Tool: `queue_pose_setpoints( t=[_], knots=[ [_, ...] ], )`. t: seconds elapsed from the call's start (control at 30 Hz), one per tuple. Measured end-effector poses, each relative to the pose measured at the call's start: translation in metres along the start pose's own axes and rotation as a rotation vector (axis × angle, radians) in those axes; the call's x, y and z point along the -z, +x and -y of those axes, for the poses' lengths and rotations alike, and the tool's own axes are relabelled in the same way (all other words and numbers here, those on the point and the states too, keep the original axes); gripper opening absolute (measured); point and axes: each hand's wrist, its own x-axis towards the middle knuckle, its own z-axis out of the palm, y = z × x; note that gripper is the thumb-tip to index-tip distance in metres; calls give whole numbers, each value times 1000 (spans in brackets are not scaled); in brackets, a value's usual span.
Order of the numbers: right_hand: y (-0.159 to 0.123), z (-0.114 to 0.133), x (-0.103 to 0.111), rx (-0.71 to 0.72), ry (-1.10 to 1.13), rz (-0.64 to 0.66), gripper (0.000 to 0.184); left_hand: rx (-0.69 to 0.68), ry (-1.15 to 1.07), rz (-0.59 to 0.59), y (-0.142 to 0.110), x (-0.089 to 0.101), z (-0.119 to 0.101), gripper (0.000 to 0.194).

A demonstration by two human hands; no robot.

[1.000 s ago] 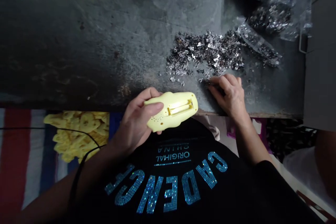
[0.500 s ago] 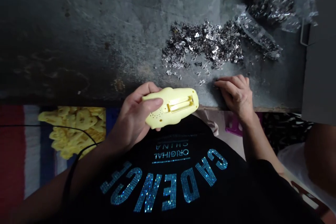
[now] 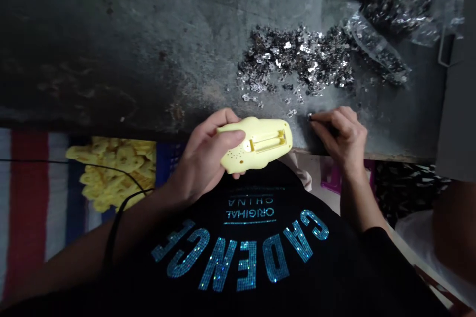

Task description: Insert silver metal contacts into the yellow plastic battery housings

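My left hand (image 3: 203, 158) grips a pale yellow plastic toy shell (image 3: 256, 144) at the table's near edge, its open battery slot facing up. My right hand (image 3: 340, 133) rests on the dark table (image 3: 148, 49) just right of the shell, fingers pinched on a small shiny metal piece (image 3: 309, 116) at the fingertips. A heap of small silver metal contacts (image 3: 297, 59) lies on the table just beyond that hand.
Clear plastic bags (image 3: 401, 5) holding more metal pieces lie at the back right. A grey cabinet (image 3: 457, 109) stands at the right edge. A pile of yellow plastic parts (image 3: 111, 168) lies below the table to the left, on a striped cloth.
My right hand drew back from the heap and its fingers closed on one small metal piece. The yellow shell shifted slightly right in my left hand.
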Motion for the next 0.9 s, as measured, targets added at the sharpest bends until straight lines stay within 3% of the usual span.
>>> queue_pose_setpoints(
  t=[0.13,0.27,0.5,0.9],
  knots=[
    [3,31,8,71,261,23,11,-11,8,10,-2,-5,0,32],
    [7,54,9,148,330,30,15,-59,21,68,-9,1,4,27],
    [5,69,12,193,189,27,21,-183,48,139,-20,13,13,23],
    [1,89,13,338,-175,-11,29,-267,84,152,-24,10,16,27]
  ],
)
